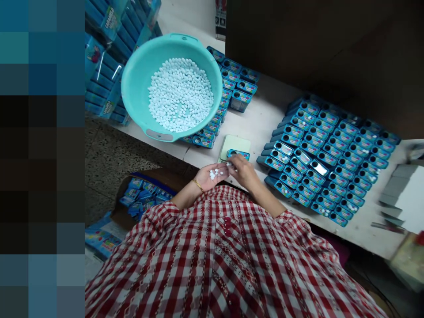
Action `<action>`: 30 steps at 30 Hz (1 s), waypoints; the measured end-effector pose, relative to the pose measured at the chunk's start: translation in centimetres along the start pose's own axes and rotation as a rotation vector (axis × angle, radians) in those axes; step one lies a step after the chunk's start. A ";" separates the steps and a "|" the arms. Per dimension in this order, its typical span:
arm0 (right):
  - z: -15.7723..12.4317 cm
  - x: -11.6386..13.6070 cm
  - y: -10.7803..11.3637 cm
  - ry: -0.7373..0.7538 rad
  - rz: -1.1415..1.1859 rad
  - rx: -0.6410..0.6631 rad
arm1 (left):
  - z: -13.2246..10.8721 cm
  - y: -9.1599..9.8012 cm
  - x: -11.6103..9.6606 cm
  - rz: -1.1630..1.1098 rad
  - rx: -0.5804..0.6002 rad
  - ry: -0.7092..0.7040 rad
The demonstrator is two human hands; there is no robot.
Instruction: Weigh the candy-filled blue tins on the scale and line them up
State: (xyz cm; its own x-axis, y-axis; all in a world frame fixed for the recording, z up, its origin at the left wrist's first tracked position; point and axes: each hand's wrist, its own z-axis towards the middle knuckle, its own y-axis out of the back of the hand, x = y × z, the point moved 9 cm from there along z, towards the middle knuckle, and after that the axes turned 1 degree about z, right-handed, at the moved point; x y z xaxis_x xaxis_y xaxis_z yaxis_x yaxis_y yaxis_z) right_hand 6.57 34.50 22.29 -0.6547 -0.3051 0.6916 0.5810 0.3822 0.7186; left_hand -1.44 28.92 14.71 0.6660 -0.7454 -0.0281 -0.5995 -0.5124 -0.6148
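Note:
Palm up, my left hand (212,176) cradles several small white candies (216,173). A gold bangle circles that wrist. My right hand (243,170) is closed in a pinch just beside the left fingers, with a white candy at its fingertips. Beyond the right hand, a blue candy tin (239,154) rests on a small pale-green scale (236,142), partly covered by the fingers. A turquoise basin (132,79) holds a wide heap of the same white candies (182,95) to the far left of my hands.
Many blue tins (327,154) stand in rows on the right of the white table (258,119); others (241,99) stand beside the basin. Wrapped tin packs (109,66) are stacked at left. A carton (122,216) of blue packets sits below the table edge. Grey boxes (394,190) lie at far right.

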 end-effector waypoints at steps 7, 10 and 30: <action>1.6 -3.0 0.5 -0.108 -0.248 0.012 | -0.1 0.7 -0.8 0.023 -0.012 -0.035; 1.2 -2.8 1.3 -0.089 -0.139 -0.095 | -0.5 1.4 -0.7 -0.001 -0.019 -0.052; -3.3 3.8 -3.9 0.161 0.024 0.126 | -1.3 3.3 1.4 0.007 -0.024 0.036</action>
State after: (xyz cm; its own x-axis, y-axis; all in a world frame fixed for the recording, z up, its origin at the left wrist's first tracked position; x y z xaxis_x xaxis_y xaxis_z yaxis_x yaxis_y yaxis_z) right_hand 3.38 29.01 22.37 -0.5498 -0.4256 0.7187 0.5243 0.4940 0.6936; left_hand -3.10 25.65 13.66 0.6454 -0.7638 -0.0034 -0.6147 -0.5168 -0.5959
